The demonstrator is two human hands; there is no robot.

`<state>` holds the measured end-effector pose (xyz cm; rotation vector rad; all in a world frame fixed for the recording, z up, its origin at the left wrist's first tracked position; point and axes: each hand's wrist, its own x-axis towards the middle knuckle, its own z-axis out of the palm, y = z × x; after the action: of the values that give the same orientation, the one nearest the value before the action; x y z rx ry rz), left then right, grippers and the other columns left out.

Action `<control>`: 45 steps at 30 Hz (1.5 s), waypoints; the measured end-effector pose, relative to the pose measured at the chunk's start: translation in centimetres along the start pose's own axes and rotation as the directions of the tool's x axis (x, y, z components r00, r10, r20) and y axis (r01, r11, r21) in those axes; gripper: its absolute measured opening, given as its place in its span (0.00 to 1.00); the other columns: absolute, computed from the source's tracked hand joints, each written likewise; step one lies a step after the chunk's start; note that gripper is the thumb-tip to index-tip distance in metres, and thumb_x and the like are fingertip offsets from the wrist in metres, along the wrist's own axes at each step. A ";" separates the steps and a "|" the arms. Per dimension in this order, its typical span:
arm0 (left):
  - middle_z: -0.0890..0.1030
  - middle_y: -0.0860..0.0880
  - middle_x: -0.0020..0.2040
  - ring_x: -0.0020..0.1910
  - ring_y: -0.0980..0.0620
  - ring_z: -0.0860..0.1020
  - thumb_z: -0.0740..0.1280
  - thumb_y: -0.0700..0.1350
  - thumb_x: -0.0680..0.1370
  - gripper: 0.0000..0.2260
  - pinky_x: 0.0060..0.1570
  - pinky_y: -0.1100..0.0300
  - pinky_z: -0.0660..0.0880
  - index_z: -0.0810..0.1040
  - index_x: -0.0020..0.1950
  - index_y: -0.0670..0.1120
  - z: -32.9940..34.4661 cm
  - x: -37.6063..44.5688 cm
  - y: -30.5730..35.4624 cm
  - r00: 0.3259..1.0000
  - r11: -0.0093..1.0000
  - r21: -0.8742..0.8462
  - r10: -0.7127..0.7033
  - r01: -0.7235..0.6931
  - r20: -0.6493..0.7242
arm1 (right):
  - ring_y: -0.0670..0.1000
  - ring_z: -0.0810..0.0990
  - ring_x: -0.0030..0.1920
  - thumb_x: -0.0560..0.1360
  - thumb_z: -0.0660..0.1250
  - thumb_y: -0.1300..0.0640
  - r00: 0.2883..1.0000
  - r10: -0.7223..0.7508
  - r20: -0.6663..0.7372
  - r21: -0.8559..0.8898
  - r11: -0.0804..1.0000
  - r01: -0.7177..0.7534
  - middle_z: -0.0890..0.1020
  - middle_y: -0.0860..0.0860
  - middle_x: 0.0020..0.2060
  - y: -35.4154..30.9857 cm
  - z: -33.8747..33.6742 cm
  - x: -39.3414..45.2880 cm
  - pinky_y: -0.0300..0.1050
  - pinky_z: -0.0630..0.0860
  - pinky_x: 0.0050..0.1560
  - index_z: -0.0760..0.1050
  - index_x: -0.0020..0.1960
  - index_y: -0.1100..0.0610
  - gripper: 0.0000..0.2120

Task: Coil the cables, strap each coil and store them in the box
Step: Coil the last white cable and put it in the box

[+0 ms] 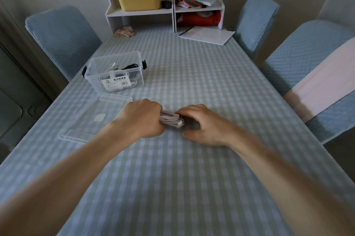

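Pale cable coil [171,119] sits low over the counter [192,74], mid-front, between both hands. Box [115,71] open, back left, well apart from the coil; cables already inside, lid [107,109] lying just in front of it.

Step, as I judge it: bundle gathered, strap going on. I'd keep the loops pressed flat and even, hold one end firm, wrap at the middle so nothing springs loose. No strap visible to me here.

Left hand [143,118]: fingers curled round the coil's left end, grasping it. Right hand [201,124]: fingers bent over the coil's right end, touching it; blurred, so I cannot tell if it truly grips
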<state>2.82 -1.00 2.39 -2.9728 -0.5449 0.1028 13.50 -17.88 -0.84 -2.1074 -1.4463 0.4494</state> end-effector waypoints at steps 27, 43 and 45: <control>0.68 0.52 0.35 0.32 0.51 0.69 0.62 0.48 0.78 0.06 0.28 0.60 0.60 0.68 0.45 0.47 -0.6 0.0 2.8 0.999 0.969 0.247 -0.013 0.003 0.040 | 0.45 0.66 0.60 0.67 0.75 0.38 0.999 -0.034 0.035 -0.042 0.998 0.035 0.71 0.41 0.55 -0.2 -0.7 2.2 0.46 0.70 0.63 0.78 0.57 0.40 0.20; 0.74 0.50 0.40 0.40 0.46 0.76 0.63 0.49 0.78 0.16 0.35 0.55 0.66 0.64 0.62 0.45 -0.3 -0.9 1.7 0.999 0.997 0.076 -0.024 0.022 0.027 | 0.42 0.82 0.54 0.76 0.69 0.54 0.921 -0.333 -0.200 -0.050 0.943 0.330 0.84 0.43 0.56 0.7 0.7 1.3 0.47 0.80 0.50 0.83 0.56 0.52 0.10; 0.78 0.49 0.50 0.48 0.46 0.78 0.67 0.51 0.75 0.22 0.42 0.53 0.72 0.63 0.65 0.48 -0.4 -1.3 0.3 1.000 0.993 -0.118 0.001 0.000 0.007 | 0.41 0.82 0.55 0.77 0.67 0.52 0.913 -0.343 -0.221 -0.044 0.939 0.342 0.83 0.42 0.58 0.6 0.8 1.3 0.46 0.80 0.51 0.84 0.58 0.51 0.12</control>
<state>1.74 -1.82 2.76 -3.0879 -0.5708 0.0846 13.98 -16.62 -1.85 -1.7860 -1.6337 0.0668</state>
